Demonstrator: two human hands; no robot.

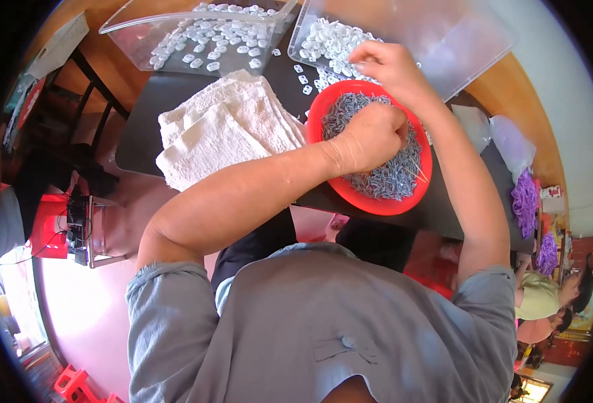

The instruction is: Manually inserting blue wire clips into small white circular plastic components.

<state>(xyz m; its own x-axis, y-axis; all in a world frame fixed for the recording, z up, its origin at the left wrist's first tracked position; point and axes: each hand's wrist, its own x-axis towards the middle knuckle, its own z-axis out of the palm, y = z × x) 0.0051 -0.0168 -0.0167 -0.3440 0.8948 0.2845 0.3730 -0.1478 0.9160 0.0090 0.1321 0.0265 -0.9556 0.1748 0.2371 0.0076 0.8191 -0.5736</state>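
Note:
A red oval bowl (318,101) full of small grey metal pins, perhaps nails or screws (394,176), stands on the dark table. Over the middle of its contents is my left hand (371,134), fingers curled closed; what they hold is hidden. A thin clear band circles that wrist. Beyond the bowl, my right hand (394,70) reaches to small white plastic pieces (333,43) spilling from a tipped clear bin (437,40). Its fingers are half bent with a gap between them, and nothing shows in them. Thin wooden sticks (420,172) lie at the bowl's right side.
A folded white towel (219,131) lies left of the bowl. Behind it, a second clear bin (118,30) holds more white pieces (209,40). Loose pieces (303,79) lie between the bins. Plastic bags (511,144) and purple netting (525,201) hang at the right.

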